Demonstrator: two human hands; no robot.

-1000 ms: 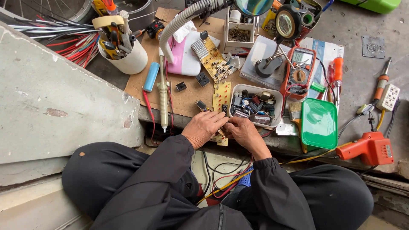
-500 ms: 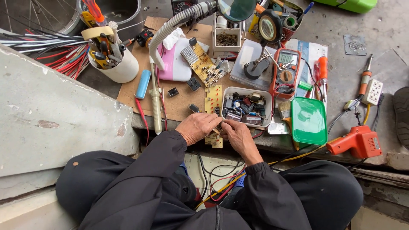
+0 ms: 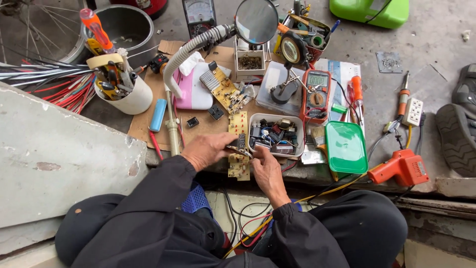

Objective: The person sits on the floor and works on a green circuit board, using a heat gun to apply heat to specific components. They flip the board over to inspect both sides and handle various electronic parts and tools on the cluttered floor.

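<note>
Concrete floor [image 3: 436, 34] and cardboard mat [image 3: 148, 119]; both hands [image 3: 235, 159] grip a yellow circuit board [image 3: 239, 129].

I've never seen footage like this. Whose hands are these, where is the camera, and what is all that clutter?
The camera sits on the person's head and looks down, so you see their own arms and knees. The left hand and right hand meet over a narrow yellow circuit board at the edge of the cardboard sheet; both touch it, though the exact grip is hard to see. Around it lie a clear tray of small parts, a green lid, an orange meter, a magnifying glass on a bendy arm, a white cup of tools and an orange soldering gun.
</note>
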